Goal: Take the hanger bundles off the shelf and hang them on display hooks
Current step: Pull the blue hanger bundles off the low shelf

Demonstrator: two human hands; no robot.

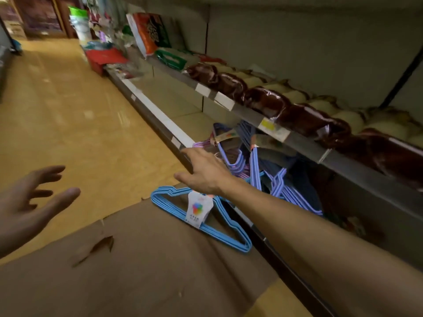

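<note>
Cardboard bears blue hanger bundle, long axis diagonal.

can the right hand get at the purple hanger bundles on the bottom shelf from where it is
Probably yes. The right hand is open at the shelf edge, right beside the purple hanger bundles. Nothing lies between them, and the upper shelf leaves the front open.
</note>
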